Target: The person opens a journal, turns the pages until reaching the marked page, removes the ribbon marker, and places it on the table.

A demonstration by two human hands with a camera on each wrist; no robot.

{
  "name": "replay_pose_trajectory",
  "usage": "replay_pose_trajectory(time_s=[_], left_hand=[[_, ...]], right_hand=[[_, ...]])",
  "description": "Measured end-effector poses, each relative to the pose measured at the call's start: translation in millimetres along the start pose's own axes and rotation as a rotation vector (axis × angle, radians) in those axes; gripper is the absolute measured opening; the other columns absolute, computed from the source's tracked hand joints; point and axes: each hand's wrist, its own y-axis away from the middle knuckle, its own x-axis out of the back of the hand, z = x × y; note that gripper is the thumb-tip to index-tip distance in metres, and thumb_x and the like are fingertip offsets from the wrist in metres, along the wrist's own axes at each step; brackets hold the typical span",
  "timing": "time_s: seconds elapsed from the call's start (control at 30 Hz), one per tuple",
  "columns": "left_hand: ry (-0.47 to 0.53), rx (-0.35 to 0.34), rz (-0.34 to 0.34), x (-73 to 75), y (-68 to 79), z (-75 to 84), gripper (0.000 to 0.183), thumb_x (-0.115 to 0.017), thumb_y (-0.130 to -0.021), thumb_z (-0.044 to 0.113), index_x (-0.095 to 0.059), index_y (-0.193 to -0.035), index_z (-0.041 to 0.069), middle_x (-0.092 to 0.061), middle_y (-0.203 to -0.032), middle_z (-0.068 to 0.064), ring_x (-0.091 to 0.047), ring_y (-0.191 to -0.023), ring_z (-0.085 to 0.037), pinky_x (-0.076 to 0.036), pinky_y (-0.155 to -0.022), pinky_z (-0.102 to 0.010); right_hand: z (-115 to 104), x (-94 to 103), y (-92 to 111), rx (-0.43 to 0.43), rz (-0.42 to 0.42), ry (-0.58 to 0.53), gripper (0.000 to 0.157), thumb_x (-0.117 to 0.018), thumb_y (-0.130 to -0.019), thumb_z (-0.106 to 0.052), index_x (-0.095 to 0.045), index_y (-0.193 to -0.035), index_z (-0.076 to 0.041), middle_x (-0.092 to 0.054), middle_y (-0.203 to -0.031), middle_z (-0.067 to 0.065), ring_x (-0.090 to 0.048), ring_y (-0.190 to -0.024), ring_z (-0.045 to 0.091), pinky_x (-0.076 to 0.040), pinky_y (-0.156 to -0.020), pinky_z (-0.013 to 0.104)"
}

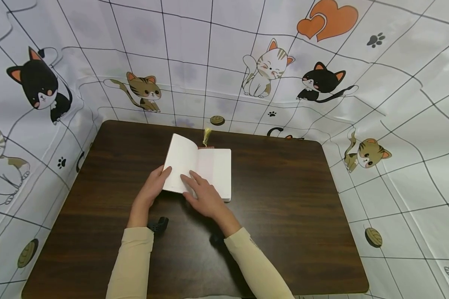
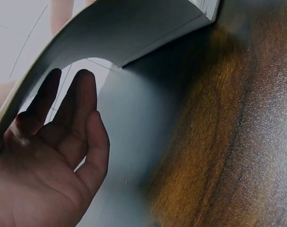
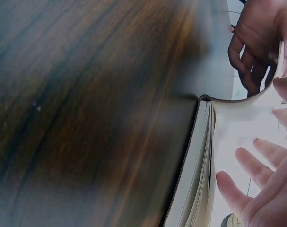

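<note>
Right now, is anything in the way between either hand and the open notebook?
Nothing visible is. The left hand holds the raised left side of the notebook, and the right hand is over the open pages with no object between. The yellow tassel lies past the far edge, away from both hands.

Your dark wood-grain table [image 1: 284, 207], rounded at its corners, carries 1 open notebook [image 1: 214, 166], left half raised, with 1 yellow tassel [image 1: 207, 135] at the notebook's top edge.
</note>
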Motion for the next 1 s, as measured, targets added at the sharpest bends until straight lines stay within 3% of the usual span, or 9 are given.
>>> replay_pose_trajectory(time_s=[0.1,0.27,0.37,0.57,0.8,1.0], left_hand=[[-0.008,0.000,0.005,-0.5,0.6,-0.6,0.073,-0.038,-0.115,0.058,-0.032,-0.171,0.012,-0.053,-0.159,-0.024,-0.052,-0.143,-0.039,-0.037,-0.123,-0.058],[0.017,-0.008,-0.015,-0.1,1.2,0.1,0.075,-0.037,-0.116,0.056,-0.022,-0.173,0.010,-0.037,-0.172,-0.022,-0.029,-0.162,-0.040,-0.021,-0.133,-0.062],[0.032,-0.011,-0.023,0.8,0.9,0.8,0.074,-0.036,-0.116,0.055,-0.020,-0.173,0.009,-0.032,-0.175,-0.021,-0.021,-0.166,-0.039,-0.016,-0.135,-0.062],[0.049,0.005,-0.026,2.7,0.0,0.4,0.074,-0.036,-0.116,0.055,-0.021,-0.173,0.008,-0.032,-0.175,-0.021,-0.023,-0.165,-0.039,-0.015,-0.135,-0.061],[0.052,0.024,-0.029,3.6,0.0,0.1,0.075,-0.036,-0.116,0.055,-0.022,-0.172,0.007,-0.030,-0.175,-0.022,-0.021,-0.165,-0.039,-0.015,-0.135,-0.062],[0.058,0.037,-0.033,2.8,1.2,-0.1,0.074,-0.035,-0.116,0.054,-0.021,-0.173,0.008,-0.031,-0.175,-0.023,-0.024,-0.164,-0.039,-0.014,-0.135,-0.062]], right_hand=[[2,1.0,0,-0.038,0.017,-0.021,0.062,-0.057,-0.112,-0.044,-0.037,-0.169,-0.029,-0.037,-0.175,0.003,-0.050,-0.152,0.030,-0.048,-0.119,0.054],[13,3.5,1,-0.115,0.018,-0.003,0.063,-0.057,-0.111,-0.044,-0.039,-0.168,-0.025,-0.041,-0.173,0.007,-0.049,-0.152,0.033,-0.047,-0.118,0.060],[21,5.9,4,-0.151,-0.003,0.027,0.062,-0.059,-0.111,-0.043,-0.042,-0.167,-0.022,-0.041,-0.172,0.008,-0.047,-0.154,0.033,-0.045,-0.119,0.059],[40,12.7,12,-0.169,-0.041,0.075,0.057,-0.065,-0.108,-0.040,-0.053,-0.159,-0.018,-0.040,-0.173,0.010,-0.042,-0.157,0.035,-0.042,-0.122,0.059],[53,15.7,17,-0.159,-0.095,0.138,0.070,-0.072,-0.103,-0.048,-0.048,-0.164,-0.022,-0.034,-0.176,0.008,-0.038,-0.159,0.033,-0.040,-0.125,0.058],[53,20.9,18,-0.124,-0.112,0.169,0.070,-0.076,-0.101,-0.046,-0.051,-0.162,-0.021,-0.038,-0.174,0.010,-0.043,-0.155,0.035,-0.044,-0.120,0.059]])
